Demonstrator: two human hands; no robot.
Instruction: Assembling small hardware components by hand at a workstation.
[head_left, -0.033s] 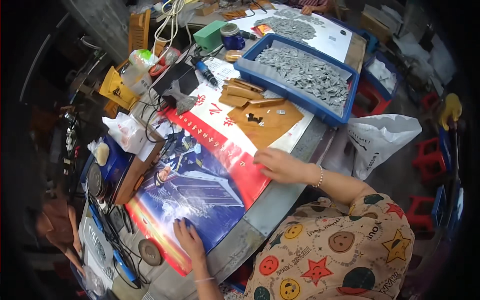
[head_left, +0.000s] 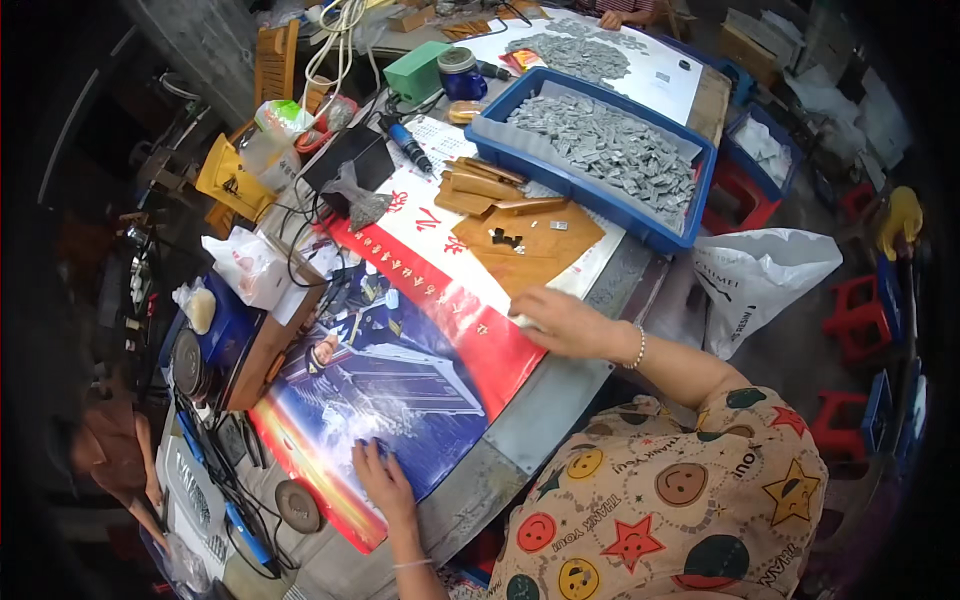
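My left hand [head_left: 386,488] lies flat on the lower edge of a glossy poster [head_left: 400,420] in blue, red and white, its fingers stretched out. Over the poster's red right border is my right hand [head_left: 562,322], fingers bent and drawn together. A small whitish bit shows at its fingertips, too small to name. Just beyond that hand rests a brown paper sheet [head_left: 545,245] with a few small black pieces [head_left: 507,239] and a small silver-grey piece [head_left: 559,226] on it. Folded brown paper [head_left: 480,185] lies behind them.
A blue tray [head_left: 570,172] heaped with small grey pieces stands at the far right of the table. Blue pen-shaped tools [head_left: 248,535] and a round brown disc [head_left: 298,506] lie at left. A white sack [head_left: 765,275] stands at right. Another person's hand [head_left: 612,18] shows at the far edge.
My right hand has turned slightly, and a whitish bit now shows at its fingertips. My left hand has slid a little to the right on the poster.
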